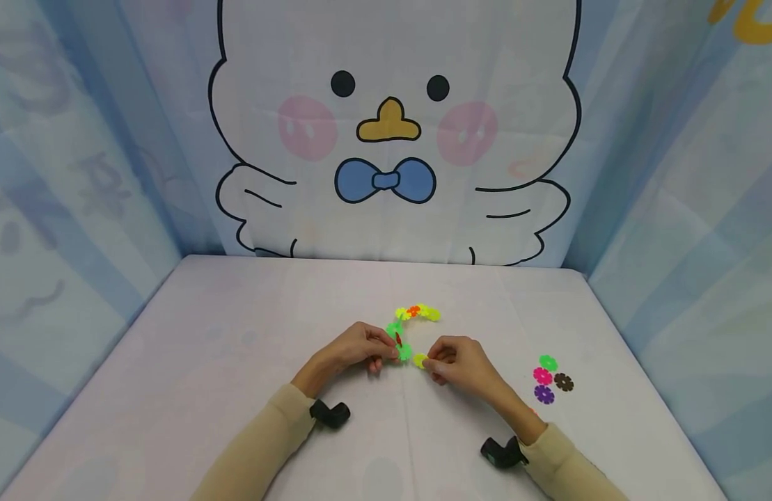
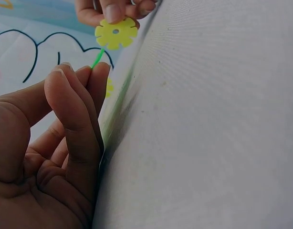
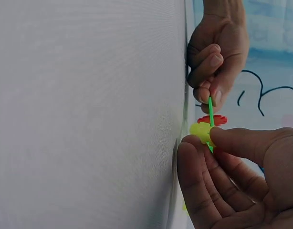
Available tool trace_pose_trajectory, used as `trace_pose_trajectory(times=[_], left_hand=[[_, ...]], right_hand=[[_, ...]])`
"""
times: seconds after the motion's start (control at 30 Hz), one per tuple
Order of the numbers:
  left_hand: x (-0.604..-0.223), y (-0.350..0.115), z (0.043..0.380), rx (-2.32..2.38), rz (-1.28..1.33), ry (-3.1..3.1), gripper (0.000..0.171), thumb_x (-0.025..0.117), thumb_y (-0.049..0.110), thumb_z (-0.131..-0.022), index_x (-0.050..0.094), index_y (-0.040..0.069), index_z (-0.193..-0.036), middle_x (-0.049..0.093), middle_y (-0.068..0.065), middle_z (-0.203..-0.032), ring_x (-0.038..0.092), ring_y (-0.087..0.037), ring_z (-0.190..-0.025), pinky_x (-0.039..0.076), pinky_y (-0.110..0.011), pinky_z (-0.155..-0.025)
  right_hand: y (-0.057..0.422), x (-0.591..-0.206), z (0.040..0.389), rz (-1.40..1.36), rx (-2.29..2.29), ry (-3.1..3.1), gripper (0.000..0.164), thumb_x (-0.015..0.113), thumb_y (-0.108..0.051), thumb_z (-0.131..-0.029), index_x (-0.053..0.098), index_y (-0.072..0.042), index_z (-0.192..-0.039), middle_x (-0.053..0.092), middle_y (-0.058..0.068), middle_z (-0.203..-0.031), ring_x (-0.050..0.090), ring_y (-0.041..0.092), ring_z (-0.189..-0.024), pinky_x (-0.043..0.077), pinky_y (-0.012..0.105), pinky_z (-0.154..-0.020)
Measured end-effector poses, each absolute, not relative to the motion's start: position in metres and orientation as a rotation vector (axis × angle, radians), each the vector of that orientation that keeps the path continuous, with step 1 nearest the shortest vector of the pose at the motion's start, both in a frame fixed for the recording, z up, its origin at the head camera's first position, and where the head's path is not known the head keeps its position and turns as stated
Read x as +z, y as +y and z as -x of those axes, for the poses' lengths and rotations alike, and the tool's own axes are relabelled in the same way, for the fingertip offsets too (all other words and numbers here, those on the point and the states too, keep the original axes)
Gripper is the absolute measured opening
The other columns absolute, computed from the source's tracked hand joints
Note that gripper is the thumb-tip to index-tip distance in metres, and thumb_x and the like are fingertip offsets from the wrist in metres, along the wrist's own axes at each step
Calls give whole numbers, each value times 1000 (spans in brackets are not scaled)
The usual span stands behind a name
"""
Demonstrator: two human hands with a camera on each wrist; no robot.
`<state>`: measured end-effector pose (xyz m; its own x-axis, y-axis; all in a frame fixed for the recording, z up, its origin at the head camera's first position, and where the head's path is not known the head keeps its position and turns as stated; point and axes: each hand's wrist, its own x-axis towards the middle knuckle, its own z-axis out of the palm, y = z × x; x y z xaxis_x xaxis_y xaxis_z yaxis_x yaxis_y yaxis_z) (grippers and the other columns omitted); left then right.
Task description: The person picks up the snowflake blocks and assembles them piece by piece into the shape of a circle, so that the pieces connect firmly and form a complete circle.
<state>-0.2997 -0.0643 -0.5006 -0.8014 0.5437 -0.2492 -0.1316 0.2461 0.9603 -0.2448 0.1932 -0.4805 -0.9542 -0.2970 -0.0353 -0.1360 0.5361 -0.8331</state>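
My left hand (image 1: 363,344) pinches a green notched plastic disc (image 1: 404,353) at the near end of a curved chain of linked discs. A red disc (image 1: 398,339), edge-on, and another green disc (image 1: 395,328) come after it. Farther back the chain bends right through a yellow disc (image 1: 402,314), an orange disc (image 1: 413,311) and more yellow ones. Between right thumb and fingers, my right hand (image 1: 463,362) holds a loose-looking yellow disc (image 2: 108,38) by its edge. In the left wrist view this disc is close to the green disc's edge; whether they touch I cannot tell.
To the right on the white table (image 1: 172,390) lie a green disc (image 1: 548,362), a pink disc (image 1: 542,376), a brown disc (image 1: 564,382) and a purple disc (image 1: 544,394). A printed curtain (image 1: 386,223) stands behind the table.
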Motion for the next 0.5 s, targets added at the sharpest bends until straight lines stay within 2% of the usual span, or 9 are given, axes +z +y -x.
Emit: trace_pose_trajectory(times=[0.5], left_hand=[[-500,-64,299,1597,-370,1980,17,79,13,-94,78,1,-105,79,1,-84,59,-6,-56,52,-20,-56]], right_hand=[[186,-481,245,434,-1362,2638,9,79,-11,-94,72,-5,-91,77,7,-78,71,12,-64,58,23,-62]])
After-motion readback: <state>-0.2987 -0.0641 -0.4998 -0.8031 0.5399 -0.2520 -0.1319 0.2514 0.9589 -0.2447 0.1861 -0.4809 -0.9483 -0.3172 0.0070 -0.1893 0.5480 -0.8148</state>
